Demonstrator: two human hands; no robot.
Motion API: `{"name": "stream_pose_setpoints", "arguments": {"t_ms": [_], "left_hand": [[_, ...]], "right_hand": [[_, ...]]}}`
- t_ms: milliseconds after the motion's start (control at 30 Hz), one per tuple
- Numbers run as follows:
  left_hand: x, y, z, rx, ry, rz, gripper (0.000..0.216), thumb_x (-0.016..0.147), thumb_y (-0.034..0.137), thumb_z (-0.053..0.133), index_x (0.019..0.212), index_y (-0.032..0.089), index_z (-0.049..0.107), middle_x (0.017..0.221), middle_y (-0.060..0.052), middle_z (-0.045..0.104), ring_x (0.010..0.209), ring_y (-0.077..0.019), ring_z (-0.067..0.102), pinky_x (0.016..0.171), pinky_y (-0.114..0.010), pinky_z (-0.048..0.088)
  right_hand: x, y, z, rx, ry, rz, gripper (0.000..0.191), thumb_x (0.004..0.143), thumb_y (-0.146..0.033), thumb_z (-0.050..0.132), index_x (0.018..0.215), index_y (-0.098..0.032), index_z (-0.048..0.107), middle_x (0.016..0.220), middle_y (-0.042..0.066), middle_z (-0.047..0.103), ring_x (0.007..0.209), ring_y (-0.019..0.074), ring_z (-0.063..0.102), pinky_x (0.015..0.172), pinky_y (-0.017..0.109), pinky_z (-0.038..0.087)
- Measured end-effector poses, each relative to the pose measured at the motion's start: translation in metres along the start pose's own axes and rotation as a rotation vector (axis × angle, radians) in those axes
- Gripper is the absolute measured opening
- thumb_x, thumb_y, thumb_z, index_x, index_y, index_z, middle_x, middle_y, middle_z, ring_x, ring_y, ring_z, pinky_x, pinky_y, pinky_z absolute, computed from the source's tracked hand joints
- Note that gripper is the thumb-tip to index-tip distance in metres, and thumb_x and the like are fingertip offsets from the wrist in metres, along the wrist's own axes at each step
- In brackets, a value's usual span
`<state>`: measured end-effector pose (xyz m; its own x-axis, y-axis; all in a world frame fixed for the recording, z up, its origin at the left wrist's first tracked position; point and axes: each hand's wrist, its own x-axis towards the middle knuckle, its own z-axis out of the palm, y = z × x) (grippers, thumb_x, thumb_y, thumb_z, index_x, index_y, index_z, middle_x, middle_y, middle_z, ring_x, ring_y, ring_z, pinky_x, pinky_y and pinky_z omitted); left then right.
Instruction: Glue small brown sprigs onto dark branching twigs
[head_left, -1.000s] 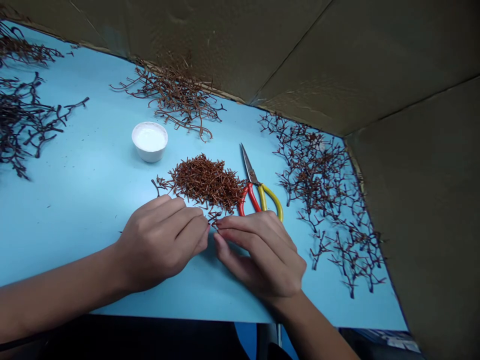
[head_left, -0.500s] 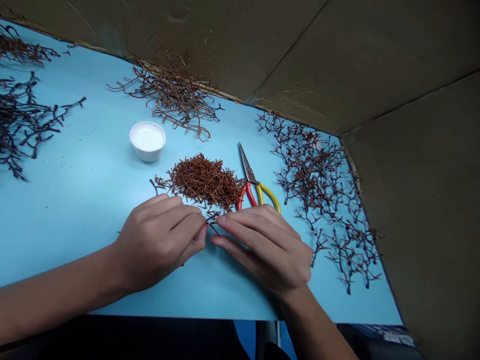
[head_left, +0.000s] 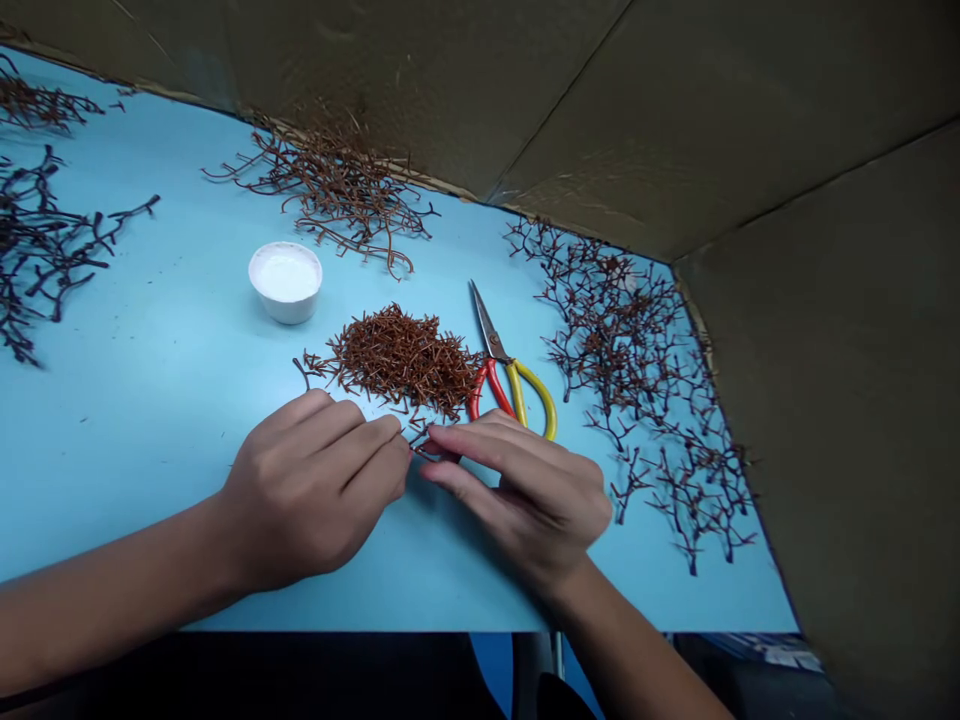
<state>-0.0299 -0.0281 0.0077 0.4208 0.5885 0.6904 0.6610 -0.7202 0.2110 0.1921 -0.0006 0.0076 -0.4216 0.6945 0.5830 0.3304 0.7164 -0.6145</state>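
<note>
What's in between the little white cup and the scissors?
In the head view, a heap of short brown twigs lies between the white cup and the scissors.

Even, bright light falls on the blue tabletop (head_left: 112,330) beyond the left hand (head_left: 307,490), leaving soft shadows beneath it and the right hand (head_left: 525,500). The cardboard wall (head_left: 862,400) right of the right hand lies dim, its edges bowed by wide-lens distortion, while the fingers (head_left: 375,450) stay fairly sharp.
</note>
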Motion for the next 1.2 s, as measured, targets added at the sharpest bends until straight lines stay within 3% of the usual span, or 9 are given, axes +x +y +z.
{"name": "stream_pose_setpoints", "arguments": {"t_ms": [267, 400, 467, 567, 667, 767, 1067, 1133, 1200], "left_hand": [[0.0, -0.001, -0.001, 0.019, 0.011, 0.039, 0.01, 0.088, 0.004, 0.079, 0.096, 0.007, 0.075, 0.096, -0.015, 0.084, 0.067, -0.0249, 0.069, 0.06, -0.043, 0.046], [0.001, 0.001, 0.0, -0.03, -0.005, -0.017, 0.005, 0.093, 0.004, 0.074, 0.094, 0.009, 0.074, 0.094, -0.013, 0.084, 0.066, -0.0229, 0.069, 0.062, -0.042, 0.05], [0.003, 0.001, 0.0, -0.141, -0.005, -0.123, 0.008, 0.096, 0.006, 0.071, 0.092, 0.012, 0.074, 0.092, -0.009, 0.084, 0.068, -0.0202, 0.07, 0.065, -0.039, 0.054], [0.008, -0.002, -0.002, -0.362, 0.009, -0.405, 0.009, 0.097, 0.013, 0.073, 0.091, 0.018, 0.077, 0.087, -0.002, 0.084, 0.07, -0.0154, 0.073, 0.067, -0.031, 0.057], [0.014, -0.007, -0.003, -0.559, 0.037, -0.709, 0.008, 0.094, 0.021, 0.077, 0.087, 0.022, 0.08, 0.082, 0.001, 0.083, 0.068, -0.0146, 0.074, 0.063, -0.026, 0.058], [0.018, -0.012, -0.003, -0.717, 0.082, -0.868, 0.011, 0.094, 0.028, 0.077, 0.086, 0.022, 0.082, 0.089, -0.001, 0.085, 0.074, -0.0166, 0.077, 0.066, -0.027, 0.062], [0.004, -0.009, 0.002, -0.676, 0.106, -0.851, 0.016, 0.092, 0.038, 0.08, 0.087, 0.023, 0.082, 0.104, -0.005, 0.086, 0.098, -0.0267, 0.082, 0.094, -0.041, 0.067], [0.002, -0.009, 0.003, -0.698, 0.062, -0.826, 0.02, 0.093, 0.043, 0.079, 0.097, 0.024, 0.082, 0.124, -0.007, 0.082, 0.115, -0.0292, 0.079, 0.101, -0.043, 0.066], [0.002, -0.011, 0.004, -0.691, -0.02, -0.789, 0.032, 0.094, 0.048, 0.076, 0.117, 0.027, 0.08, 0.15, -0.007, 0.069, 0.115, -0.0283, 0.078, 0.096, -0.04, 0.067]], "right_hand": [[0.003, -0.008, 0.003, 0.109, 0.053, 0.348, 0.015, 0.085, -0.025, 0.093, 0.098, -0.023, 0.085, 0.079, 0.002, 0.085, 0.061, 0.0179, 0.078, 0.062, 0.029, 0.068], [0.003, -0.007, 0.007, 0.316, 0.077, 0.472, 0.015, 0.09, -0.03, 0.089, 0.099, -0.02, 0.082, 0.075, 0.002, 0.082, 0.053, 0.0156, 0.074, 0.057, 0.028, 0.066], [0.003, -0.005, 0.006, 0.406, 0.068, 0.485, 0.024, 0.094, -0.04, 0.084, 0.104, -0.019, 0.079, 0.078, 0.003, 0.082, 0.055, 0.0153, 0.074, 0.057, 0.028, 0.065], [0.006, 0.0, 0.003, 0.407, 0.078, 0.478, 0.033, 0.104, -0.05, 0.069, 0.109, -0.018, 0.078, 0.079, 0.003, 0.08, 0.059, 0.014, 0.072, 0.059, 0.028, 0.062], [0.009, 0.002, 0.003, 0.252, -0.018, 0.497, 0.019, 0.102, -0.036, 0.07, 0.103, -0.019, 0.079, 0.079, 0.003, 0.079, 0.064, 0.0132, 0.07, 0.059, 0.025, 0.055], [0.012, -0.001, 0.007, 0.238, -0.185, 0.482, 0.012, 0.093, -0.029, 0.077, 0.099, -0.019, 0.08, 0.082, 0.003, 0.079, 0.068, 0.0132, 0.067, 0.058, 0.023, 0.048], [0.013, -0.009, 0.021, 0.645, -0.29, 0.682, 0.033, 0.087, -0.049, 0.084, 0.085, -0.016, 0.078, 0.077, 0.002, 0.075, 0.07, 0.0139, 0.066, 0.068, 0.025, 0.052], [0.012, -0.006, 0.018, 0.665, -0.281, 0.67, 0.037, 0.084, -0.052, 0.086, 0.086, -0.016, 0.079, 0.078, 0.002, 0.075, 0.071, 0.0137, 0.065, 0.067, 0.025, 0.051], [0.01, -0.002, 0.007, 0.592, -0.24, 0.654, 0.037, 0.083, -0.053, 0.085, 0.088, -0.016, 0.08, 0.077, 0.002, 0.075, 0.069, 0.0135, 0.065, 0.065, 0.024, 0.051]]}}
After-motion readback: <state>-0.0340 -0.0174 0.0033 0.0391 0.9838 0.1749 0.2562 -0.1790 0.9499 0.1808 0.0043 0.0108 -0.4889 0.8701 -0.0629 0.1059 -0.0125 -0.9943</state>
